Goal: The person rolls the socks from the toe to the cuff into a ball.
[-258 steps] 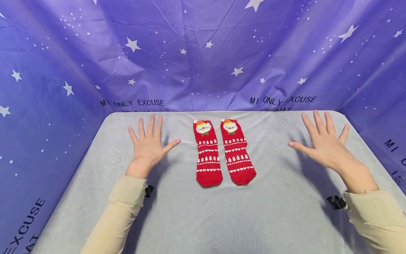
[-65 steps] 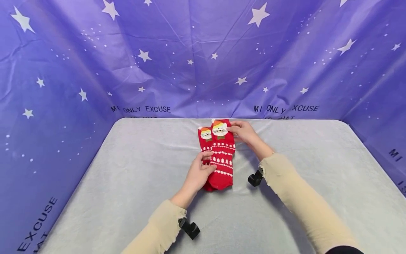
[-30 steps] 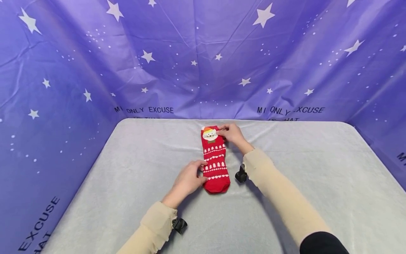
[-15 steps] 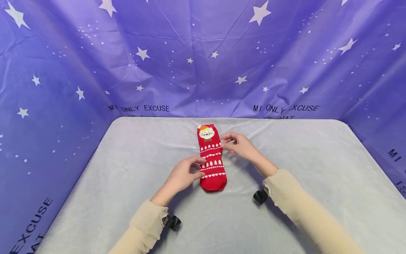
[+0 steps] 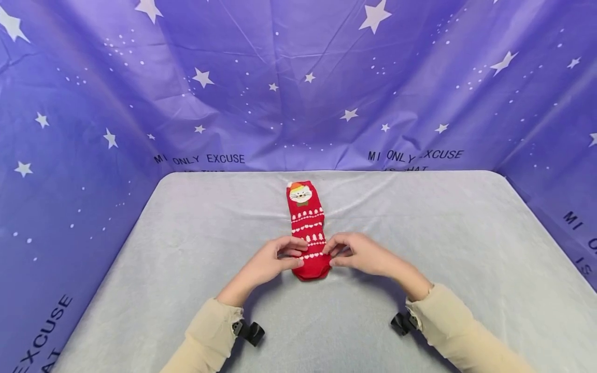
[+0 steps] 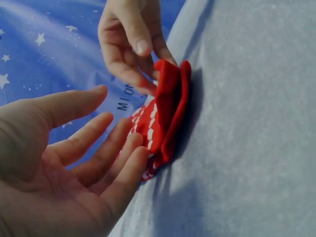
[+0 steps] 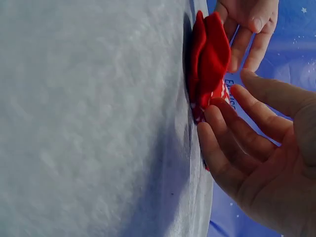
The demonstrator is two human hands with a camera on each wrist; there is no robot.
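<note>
Two red socks [image 5: 307, 215] lie one on top of the other at the table's middle, cuffs toward the back, toes toward me. The upper one shows a white cat face in an orange hat and white tree and heart bands. Both toe ends [image 6: 170, 98] show as two layers in the left wrist view. My left hand [image 5: 268, 259] is at the left edge near the toes, fingertips overlapping the sock, fingers loosely bent. Across from it, my right hand [image 5: 361, 254] has its fingertips right at the right edge. Its fingers [image 7: 229, 148] are spread and relaxed in the right wrist view.
A grey cloth covers the table [image 5: 420, 223], which has rounded back corners. Purple-blue curtains [image 5: 280, 119] with white stars and lettering hang behind and at both sides. Black wrist cameras [image 5: 254, 333] stick out from the beige sleeves [image 5: 210, 331].
Earlier the socks lay side by side; the right one was laid over the left. Since then my right hand has released the cuff and slid along the edge toward the toes. The left hand has barely moved.
</note>
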